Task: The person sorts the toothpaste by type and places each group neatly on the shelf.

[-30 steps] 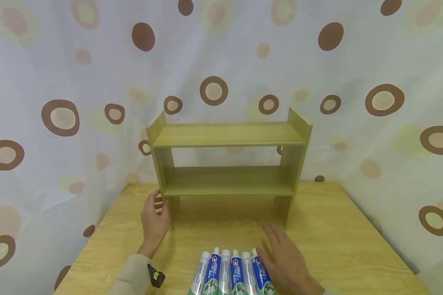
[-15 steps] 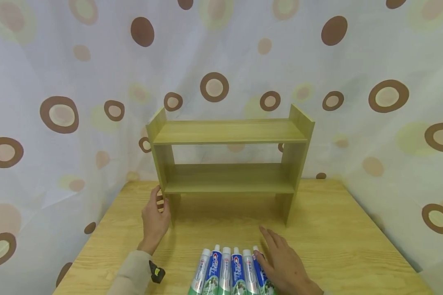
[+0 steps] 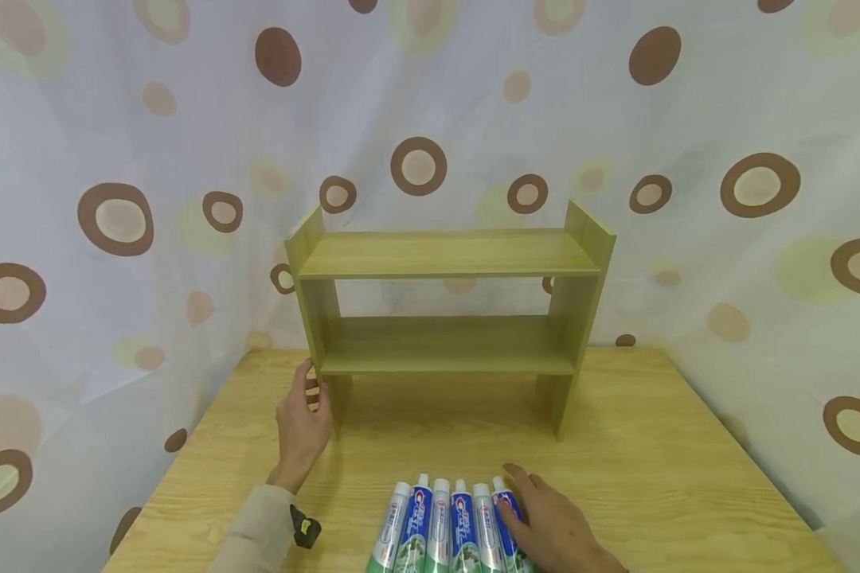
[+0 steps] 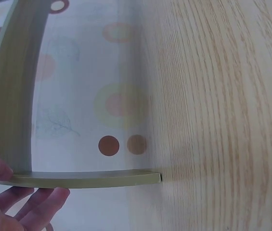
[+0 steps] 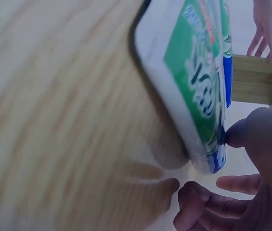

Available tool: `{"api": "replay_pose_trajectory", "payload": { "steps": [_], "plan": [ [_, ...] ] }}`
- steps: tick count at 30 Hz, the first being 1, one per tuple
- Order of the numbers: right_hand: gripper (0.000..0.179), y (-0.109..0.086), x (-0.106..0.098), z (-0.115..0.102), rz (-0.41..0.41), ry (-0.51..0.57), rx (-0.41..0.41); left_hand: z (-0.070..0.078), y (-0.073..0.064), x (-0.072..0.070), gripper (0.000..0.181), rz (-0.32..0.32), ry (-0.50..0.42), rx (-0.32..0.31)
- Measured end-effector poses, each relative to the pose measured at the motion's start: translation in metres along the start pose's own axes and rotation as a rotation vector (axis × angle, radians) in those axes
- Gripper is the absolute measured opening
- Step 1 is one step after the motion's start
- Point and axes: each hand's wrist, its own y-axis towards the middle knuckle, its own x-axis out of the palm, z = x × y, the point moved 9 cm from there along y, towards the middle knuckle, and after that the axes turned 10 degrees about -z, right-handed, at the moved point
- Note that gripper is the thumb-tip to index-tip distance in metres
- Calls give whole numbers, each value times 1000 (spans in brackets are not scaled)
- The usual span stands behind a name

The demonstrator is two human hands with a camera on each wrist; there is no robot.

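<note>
- Head view: left hand (image 3: 302, 434) at the shelf unit (image 3: 447, 256). Its left side panel (image 3: 304, 306) passes between thumb and fingers. Left wrist view confirms the grip: thumb on one face, fingers bent against the other.
- Right hand (image 3: 555, 521): fingers spread, loosely bent. Right wrist view shows thumb tip touching the nearest blue tube (image 3: 510, 547); other fingertips just beside it, a gap visible between. Tube not enclosed by the fingers.
- Tubes: six, side by side in a row running left from the right thumb, white caps pointing away from the person. Blue and silver alternate. After the thumbed tube: silver tube (image 3: 486, 525), second blue tube (image 3: 463, 521), middle silver tube (image 3: 439, 521), third blue tube (image 3: 416, 517), outermost silver tube (image 3: 389, 529).
- Labels: "Crest" in white on the second and third blue tubes; the lettering nearest the right thumb is partly covered. Silver tubes carry small red marks, too small to read. Right wrist view: white characters on green, blurred, not legible to me.
- Shelf unit stands upright beyond the right fingertips, well apart from them.
- Wooden table (image 3: 652, 461) beneath both hands; spotted curtain (image 3: 473, 119) beyond the fingers.
</note>
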Motion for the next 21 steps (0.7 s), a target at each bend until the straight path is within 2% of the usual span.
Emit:
{"api": "replay_pose_trajectory", "payload": {
  "steps": [5,12,16,21],
  "plan": [
    [56,1,2,-4,-31,91,-19,1,1,0,43,-4,12,3],
    [54,3,3,-9,-34,117,-32,2,2,0,43,-2,22,23],
    [61,0,4,-8,-52,106,-7,1,1,0,44,-4,17,23],
    [75,-5,9,-8,-113,89,55,3,1,0,44,-5,18,25]
  ]
}}
